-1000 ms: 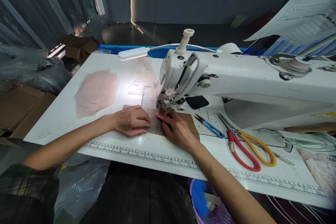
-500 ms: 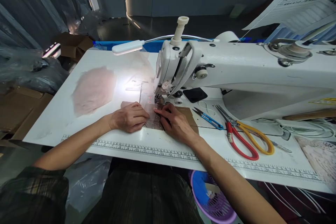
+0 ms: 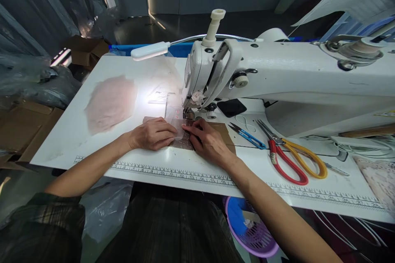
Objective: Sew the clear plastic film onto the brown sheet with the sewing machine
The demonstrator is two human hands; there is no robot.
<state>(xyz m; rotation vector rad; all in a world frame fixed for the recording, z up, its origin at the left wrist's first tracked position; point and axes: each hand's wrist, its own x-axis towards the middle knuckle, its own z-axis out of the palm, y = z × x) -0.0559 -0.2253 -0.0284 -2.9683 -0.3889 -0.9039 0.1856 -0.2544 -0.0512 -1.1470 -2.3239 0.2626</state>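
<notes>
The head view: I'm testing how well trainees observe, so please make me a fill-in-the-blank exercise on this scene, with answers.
1. The left hand and right hand are at the sheer strip, beside a white ____ machine.
2. The scissors have one yellow handle and one ____ handle.
3. The snips have ____ handles.
4. Of the snips and the pink cloth, the left hand is nearer the ____.

Missing words: sewing; red; blue; pink cloth.

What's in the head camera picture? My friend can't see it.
A person's left hand and right hand touch sheer material at a white sewing machine. Scissors with red and yellow handles lie to the right, pale pink fabric to the left.
</notes>
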